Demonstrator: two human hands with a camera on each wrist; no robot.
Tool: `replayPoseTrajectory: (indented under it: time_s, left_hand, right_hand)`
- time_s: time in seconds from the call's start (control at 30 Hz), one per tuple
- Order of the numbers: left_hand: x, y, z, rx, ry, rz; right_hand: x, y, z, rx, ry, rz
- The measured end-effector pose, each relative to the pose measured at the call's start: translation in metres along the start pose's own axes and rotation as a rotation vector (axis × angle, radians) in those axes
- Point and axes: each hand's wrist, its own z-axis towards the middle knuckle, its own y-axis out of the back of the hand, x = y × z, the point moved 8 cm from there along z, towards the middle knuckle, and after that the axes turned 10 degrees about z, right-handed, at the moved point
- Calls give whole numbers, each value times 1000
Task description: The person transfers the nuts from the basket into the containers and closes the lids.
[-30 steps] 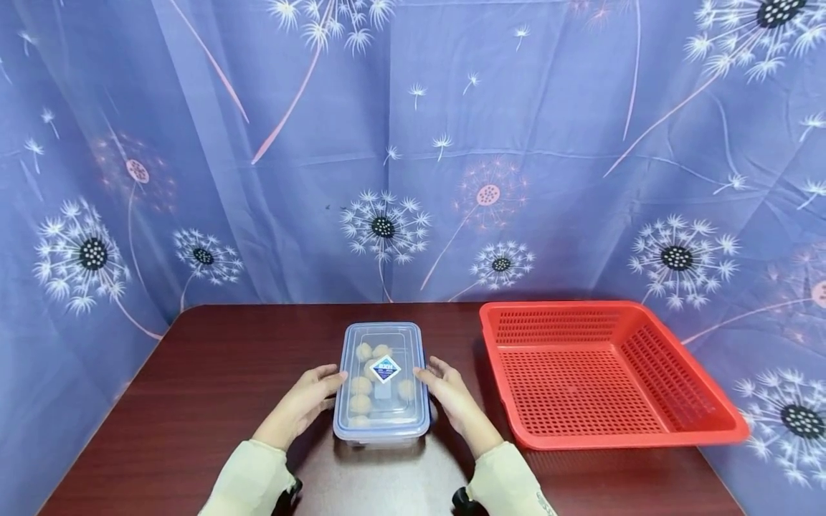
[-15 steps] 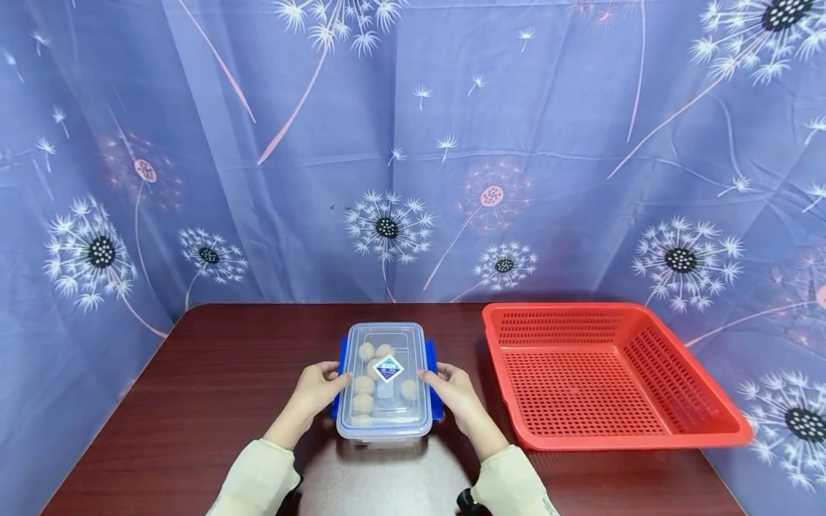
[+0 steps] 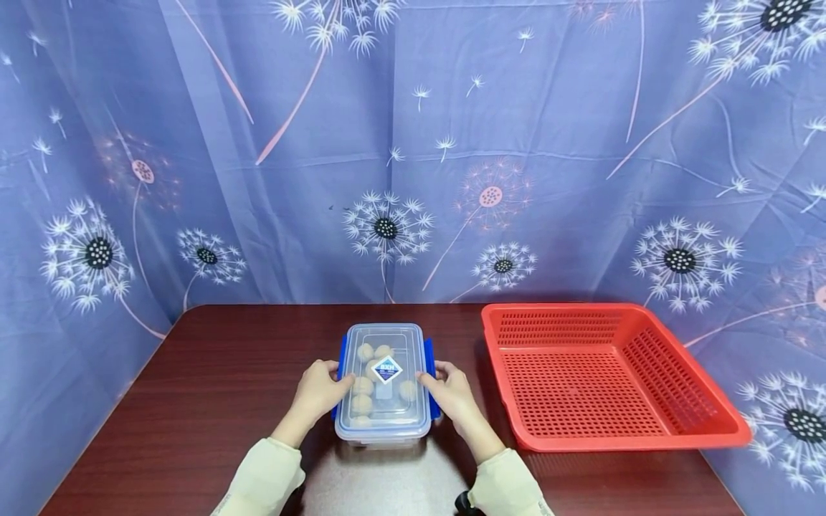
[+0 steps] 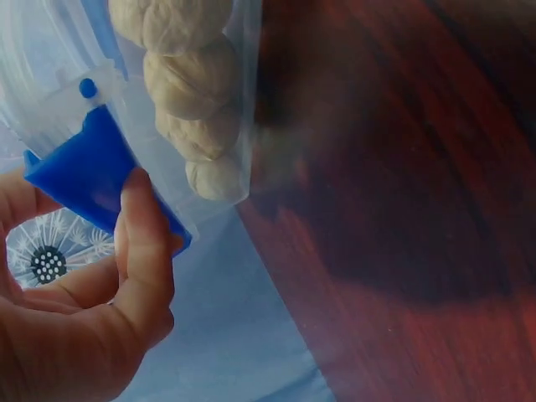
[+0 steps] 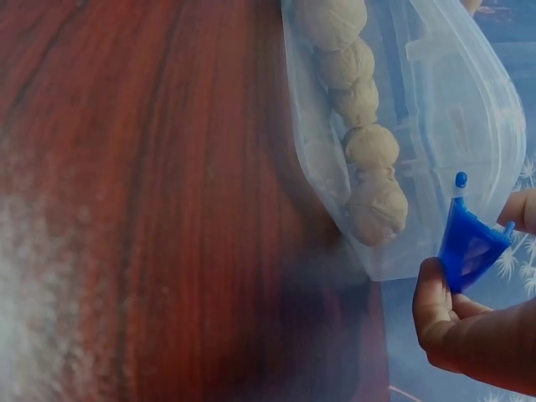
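A clear plastic food container (image 3: pixel 403 416) with a blue-rimmed lid sits on the table in the head view. Several walnuts (image 4: pixel 197 79) show through its wall. My left hand (image 3: pixel 321 390) holds the left side, fingers curled at the blue latch (image 4: pixel 92 176), thumb over the lid's edge. On the other side, my right hand (image 3: pixel 454 398) pinches the matching latch (image 5: pixel 469 247) the same way. Both latches are swung out from the container's sides. A white label (image 3: pixel 386 369) marks the lid, which lies on the container.
A red perforated plastic basket (image 3: pixel 584 441) stands on the dark wooden table (image 3: pixel 213 387), right of the container. Behind the table hangs a blue curtain (image 3: pixel 290 251) with dandelion prints.
The two side latches have swung outward and now show beside the lid. My fingers have moved onto them, with the thumbs on the lid's edges. The container has barely moved.
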Motion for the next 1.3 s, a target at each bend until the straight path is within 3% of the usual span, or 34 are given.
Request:
replayPoseTrajectory:
  time_s: [0.17, 0.33, 0.63, 0.97, 1.1, 1.3]
  left_hand:
    - [-7, 1, -3, -12, 9, 91]
    - [-11, 0, -3, -12, 31, 134]
    - [-9, -5, -3, -9, 59, 142]
    - [-11, -5, -5, -31, 42, 121]
    - [-9, -7, -7, -34, 32, 84]
    - [-9, -9, -4, -27, -74, 16]
  right_hand:
    - [2, 0, 1, -20, 50, -53]
    - [18, 1, 0, -81, 188, -201]
    - [32, -1, -5, -131, 310, -425]
    - [49, -13, -21, -217, 576, -578]
    - [47, -12, -22, -180, 548, -556]
    - [45, -4, -16, -34, 420, -571]
